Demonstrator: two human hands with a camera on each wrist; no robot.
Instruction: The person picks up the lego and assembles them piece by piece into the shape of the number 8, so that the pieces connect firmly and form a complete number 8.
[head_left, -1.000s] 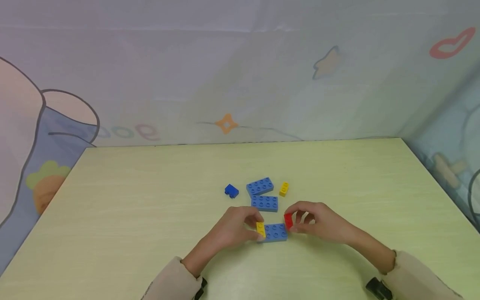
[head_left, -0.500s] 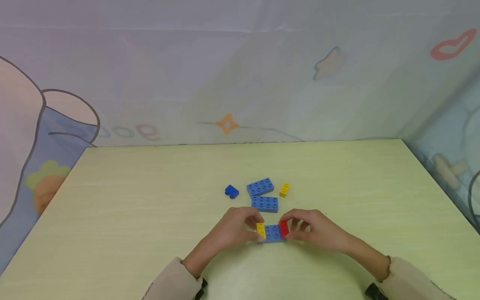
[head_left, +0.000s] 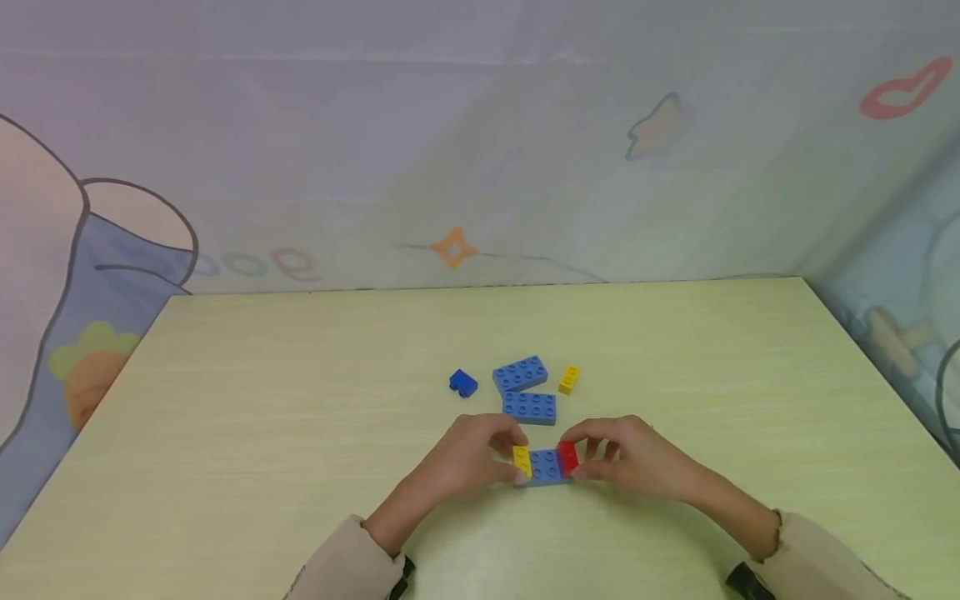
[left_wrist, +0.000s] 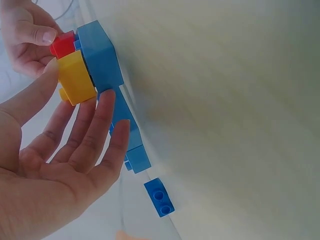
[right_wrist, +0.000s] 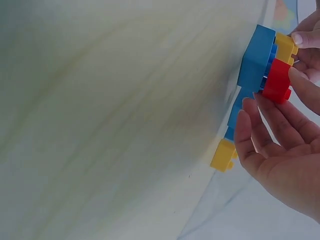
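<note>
A large blue brick [head_left: 545, 467] lies on the table between both hands. On its left end sits a yellow brick [head_left: 522, 460], which my left hand [head_left: 476, 452] pinches between thumb and fingers. At the other end is a red brick [head_left: 567, 458], pinched by my right hand [head_left: 637, 457]. In the left wrist view the yellow brick [left_wrist: 76, 77] stands against the studded side of the blue brick [left_wrist: 100, 55]. The right wrist view has the red brick [right_wrist: 277, 81] on the blue brick's studs; whether it is fully pressed down I cannot tell.
Beyond the hands lie two more large blue bricks [head_left: 529, 407], one touching the other. A small dark blue brick [head_left: 463, 383] lies to their left on its side. To their right is a small yellow brick [head_left: 568, 380]. A printed cloth [head_left: 480, 150] hangs behind the table.
My right hand has moved left with the red brick, from beside the large blue brick onto its right end. In the last half second almost nothing moves. The left hand stays put.
</note>
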